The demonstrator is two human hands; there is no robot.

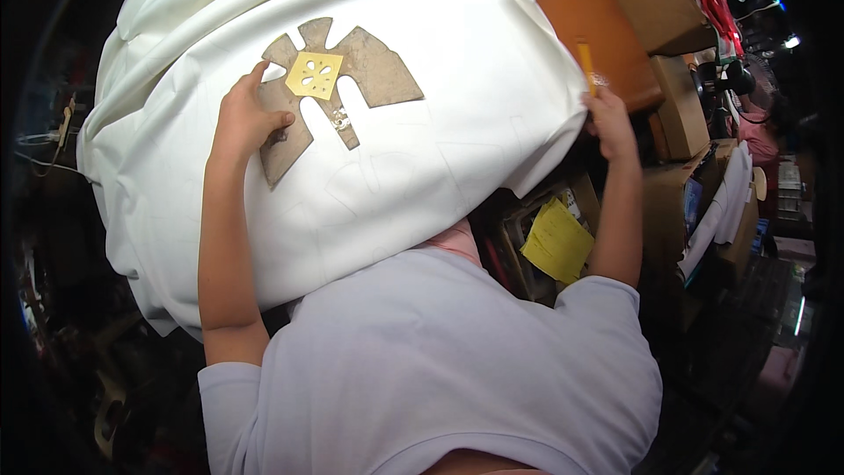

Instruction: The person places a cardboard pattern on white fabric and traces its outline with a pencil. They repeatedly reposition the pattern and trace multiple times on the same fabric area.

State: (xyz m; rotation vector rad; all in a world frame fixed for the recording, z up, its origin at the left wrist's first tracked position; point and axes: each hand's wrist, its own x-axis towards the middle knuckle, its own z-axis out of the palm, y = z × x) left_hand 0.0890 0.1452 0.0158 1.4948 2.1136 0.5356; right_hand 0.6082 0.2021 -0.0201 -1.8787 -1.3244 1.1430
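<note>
A large white sheet of soft, leather-like material [457,44] is draped before me, with faint outlines drawn on it. On it lies a brown cardboard pattern template [378,70] with rounded notches. A smaller yellow pattern piece [314,75] with drop-shaped cut-outs sits on top of the template. My left hand [243,119] rests at the template's left edge, thumb on the cardboard and forefinger stretched along it. Over at the sheet's right edge, my right hand [608,121] is closed round a slim yellow pencil [585,62] that points upward; its tip is blurred.
An orange-brown padded surface [589,26] shows beyond the sheet's right edge. Cardboard boxes [681,110] stand farther right, near a dark fan [747,79]. Below the sheet's right corner, a yellow paper [558,239] lies on an open box. A cable [57,141] hangs at the left.
</note>
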